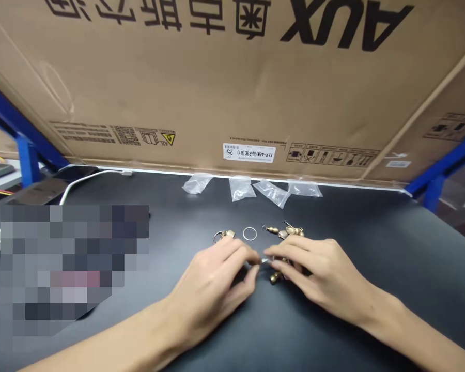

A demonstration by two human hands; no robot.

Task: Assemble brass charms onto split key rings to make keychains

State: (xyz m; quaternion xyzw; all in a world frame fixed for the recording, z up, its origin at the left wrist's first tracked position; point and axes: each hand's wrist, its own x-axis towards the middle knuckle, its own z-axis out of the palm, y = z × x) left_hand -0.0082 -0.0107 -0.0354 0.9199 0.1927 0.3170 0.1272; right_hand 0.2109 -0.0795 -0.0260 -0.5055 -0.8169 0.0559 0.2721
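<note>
Here, the left hand (pixel 211 294) and right hand (pixel 318 271) are meeting above brass charms (pixel 290 231), their fingertips (pixel 251 253) closing narrowly on a small shiny piece (pixel 264 261) to hold it between them.

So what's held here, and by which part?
A small silvery piece, pinched between left hand and right hand; the grip's exact place on it is hidden.

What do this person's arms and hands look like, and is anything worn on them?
The left hand and right hand are bare, with no gloves, rings, watch or bracelet in view. The left forearm and right forearm are uncovered too, with no sleeve showing before the picture's edge.
</note>
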